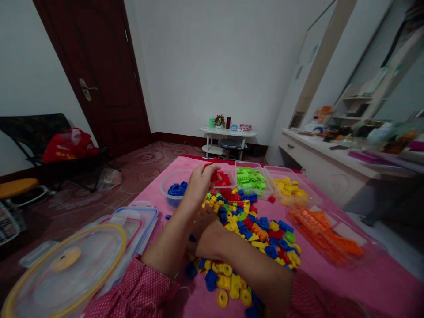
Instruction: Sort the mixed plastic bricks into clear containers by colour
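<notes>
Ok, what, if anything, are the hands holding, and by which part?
The left hand holds a red piece; which part is gripped, and whether the right hand holds anything, cannot be told.

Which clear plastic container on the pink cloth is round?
The container of blue blocks at the row's left end; its rim curves; the four others have straight sides.
</notes>
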`<state>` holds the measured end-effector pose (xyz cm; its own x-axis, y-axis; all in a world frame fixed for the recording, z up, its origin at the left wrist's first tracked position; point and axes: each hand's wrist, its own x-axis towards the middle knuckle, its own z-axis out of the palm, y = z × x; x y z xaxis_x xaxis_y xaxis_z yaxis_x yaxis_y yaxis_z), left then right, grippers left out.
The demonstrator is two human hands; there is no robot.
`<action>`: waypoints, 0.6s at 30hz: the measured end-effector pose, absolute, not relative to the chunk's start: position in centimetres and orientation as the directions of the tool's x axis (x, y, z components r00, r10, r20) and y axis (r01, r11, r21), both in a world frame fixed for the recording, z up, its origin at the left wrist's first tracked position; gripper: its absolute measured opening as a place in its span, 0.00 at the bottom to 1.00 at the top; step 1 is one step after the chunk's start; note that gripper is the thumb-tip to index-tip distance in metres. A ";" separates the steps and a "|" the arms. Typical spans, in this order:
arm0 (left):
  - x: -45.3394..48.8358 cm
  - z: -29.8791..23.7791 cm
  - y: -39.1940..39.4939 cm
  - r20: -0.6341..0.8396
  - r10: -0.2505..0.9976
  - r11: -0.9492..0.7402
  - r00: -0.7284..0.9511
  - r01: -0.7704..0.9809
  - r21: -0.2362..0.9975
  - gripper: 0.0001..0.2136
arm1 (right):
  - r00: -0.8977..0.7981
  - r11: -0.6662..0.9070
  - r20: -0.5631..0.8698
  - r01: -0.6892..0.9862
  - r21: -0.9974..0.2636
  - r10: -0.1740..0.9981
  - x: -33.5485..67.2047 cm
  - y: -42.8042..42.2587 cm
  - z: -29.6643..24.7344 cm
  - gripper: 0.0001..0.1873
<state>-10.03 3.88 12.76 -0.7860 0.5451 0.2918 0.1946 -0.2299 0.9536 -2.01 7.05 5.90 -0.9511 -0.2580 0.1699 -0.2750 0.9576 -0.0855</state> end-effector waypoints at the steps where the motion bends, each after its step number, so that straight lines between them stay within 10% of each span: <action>1: -10.1 12.7 3.9 0.291 0.547 -0.230 -0.785 0.194 0.954 0.15 | -0.960 0.968 0.163 -0.241 -0.075 -0.226 -1.9 7.3 6.0 0.20; 18: -10.7 8.8 6.0 -0.072 0.649 -0.059 -0.757 -0.145 0.988 0.19 | -0.983 0.889 0.180 -0.054 -0.455 0.033 4.7 18.0 9.4 0.05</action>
<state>-10.70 6.00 8.81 -0.7570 0.6494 -0.0724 -0.1447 -0.0586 0.9877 4.72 18.00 9.42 -0.9831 0.0330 0.1802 -0.0535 0.8891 -0.4546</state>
